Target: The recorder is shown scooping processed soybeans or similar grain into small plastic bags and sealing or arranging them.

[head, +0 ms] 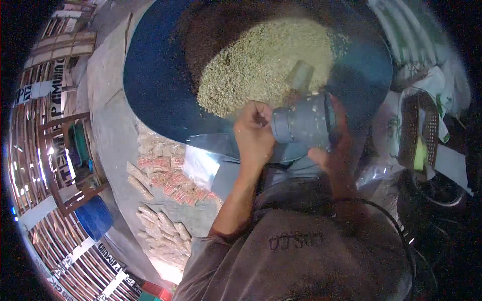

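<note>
Before me lies a wide, round dark-blue basin (154,90) holding a heap of pale grain-like pieces (260,60) beside a dark brown granular mass (205,28). My right hand (335,139) grips the far right side of a translucent, jar-like plastic container (305,120), held tilted over the near edge of the basin. Its contents are blurred. At the container's narrower left end is my left hand (256,124), fingers bent and pinched together; whether they hold something small cannot be told. A blurred flat translucent piece (300,75) shows over the heap, just beyond the container.
Filled clear packets with red print (169,177) and plain filled bags (163,229) lie on the grey surface at left. A blue bucket (94,218) stands by the slatted wall. Right of the basin are a brown perforated basket (410,124) and white sacks (403,34).
</note>
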{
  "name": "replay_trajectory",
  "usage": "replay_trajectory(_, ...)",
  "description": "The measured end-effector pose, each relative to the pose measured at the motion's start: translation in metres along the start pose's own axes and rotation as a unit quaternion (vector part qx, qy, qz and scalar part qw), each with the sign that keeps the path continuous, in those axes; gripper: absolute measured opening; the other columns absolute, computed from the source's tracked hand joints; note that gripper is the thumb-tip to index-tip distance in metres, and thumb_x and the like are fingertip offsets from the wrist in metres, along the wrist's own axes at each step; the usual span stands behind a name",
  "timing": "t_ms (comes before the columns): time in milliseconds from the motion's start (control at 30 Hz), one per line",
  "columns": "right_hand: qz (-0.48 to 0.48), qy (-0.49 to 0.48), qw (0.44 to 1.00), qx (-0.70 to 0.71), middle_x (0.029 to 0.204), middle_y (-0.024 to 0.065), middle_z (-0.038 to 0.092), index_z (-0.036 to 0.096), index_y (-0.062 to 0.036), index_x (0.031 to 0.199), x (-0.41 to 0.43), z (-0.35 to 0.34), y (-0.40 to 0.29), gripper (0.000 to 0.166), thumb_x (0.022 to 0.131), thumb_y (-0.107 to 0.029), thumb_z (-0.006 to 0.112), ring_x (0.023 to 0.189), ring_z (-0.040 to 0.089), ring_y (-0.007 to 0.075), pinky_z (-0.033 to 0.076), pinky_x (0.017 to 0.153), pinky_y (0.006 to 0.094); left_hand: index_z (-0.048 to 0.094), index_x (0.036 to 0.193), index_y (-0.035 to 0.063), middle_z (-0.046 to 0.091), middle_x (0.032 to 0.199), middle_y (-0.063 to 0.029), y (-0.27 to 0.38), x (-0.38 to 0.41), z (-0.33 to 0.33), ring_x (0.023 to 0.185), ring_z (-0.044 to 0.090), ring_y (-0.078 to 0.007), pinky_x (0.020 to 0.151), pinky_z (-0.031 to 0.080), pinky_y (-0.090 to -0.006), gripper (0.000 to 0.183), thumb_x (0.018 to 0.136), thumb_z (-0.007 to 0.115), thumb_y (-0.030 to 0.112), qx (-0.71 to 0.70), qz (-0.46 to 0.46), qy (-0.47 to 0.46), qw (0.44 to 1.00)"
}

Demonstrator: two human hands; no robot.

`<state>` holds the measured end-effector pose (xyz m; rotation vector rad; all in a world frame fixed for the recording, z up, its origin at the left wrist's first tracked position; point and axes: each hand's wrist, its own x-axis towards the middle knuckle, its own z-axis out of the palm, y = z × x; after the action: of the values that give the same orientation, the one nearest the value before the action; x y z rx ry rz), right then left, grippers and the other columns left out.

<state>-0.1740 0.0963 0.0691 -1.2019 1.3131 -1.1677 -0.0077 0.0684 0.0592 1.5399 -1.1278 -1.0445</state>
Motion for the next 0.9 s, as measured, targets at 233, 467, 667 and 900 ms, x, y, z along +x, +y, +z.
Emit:
replay_trajectory(233, 0.027, -0.007, 0.999, -0.040, 0.130, 0.0148, 0.048, 0.033, -0.0035, 0.138, 0.005, -0.013, 0.011, 0.101, 0.054, -0.021, 0.086, 0.124, 0.046, 0.0275, 0.037, 0.104, 0.0418, 0.064, 0.092, -0.0033, 0.066, 0.079, -0.0101, -0.005, -0.006, -0.022, 0.069, 0.064, -0.0170, 0.059, 0.052, -0.0282, 0.011, 0.081, 0.062, -0.003, -0.358, -0.276, -0.092, 0.887)
replay_trajectory(467, -0.022, -0.016, 0.982, -0.186, 0.129, 0.0147, 0.050, 0.033, -0.0049, 0.138, 0.002, 0.000, -0.007, 0.100, 0.054, -0.013, 0.086, 0.122, 0.049, 0.0285, 0.037, 0.104, 0.0403, 0.049, 0.085, 0.0078, 0.057, 0.075, -0.0025, -0.012, -0.014, -0.015, 0.075, 0.062, -0.0123, 0.060, 0.049, -0.0242, 0.025, 0.074, 0.067, -0.007, -0.065, -0.131, -0.093, 0.985)
replay_trajectory(667, 0.052, -0.061, 0.994, -0.079, 0.133, 0.0116, 0.048, 0.040, -0.0069, 0.136, 0.016, -0.005, -0.014, 0.099, 0.051, -0.024, 0.088, 0.122, 0.049, 0.0253, 0.040, 0.103, 0.0388, 0.056, 0.109, 0.0039, 0.062, 0.093, -0.0064, -0.008, 0.000, -0.012, 0.083, 0.061, -0.0206, 0.073, 0.051, -0.0321, 0.050, 0.064, 0.078, 0.005, 0.184, 0.235, -0.099, 0.949)
replay_trajectory(900, 0.160, -0.191, 0.962, 0.114, 0.134, 0.0177, 0.049, 0.032, -0.0080, 0.142, 0.037, -0.008, 0.041, 0.089, 0.070, -0.024, 0.081, 0.122, 0.051, 0.0320, 0.039, 0.105, 0.0421, 0.057, 0.111, -0.0018, 0.065, 0.102, -0.0132, 0.008, 0.032, 0.002, 0.091, 0.062, -0.0248, 0.081, 0.050, -0.0369, 0.067, 0.053, 0.084, 0.016, -0.079, 0.046, -0.040, 0.995)
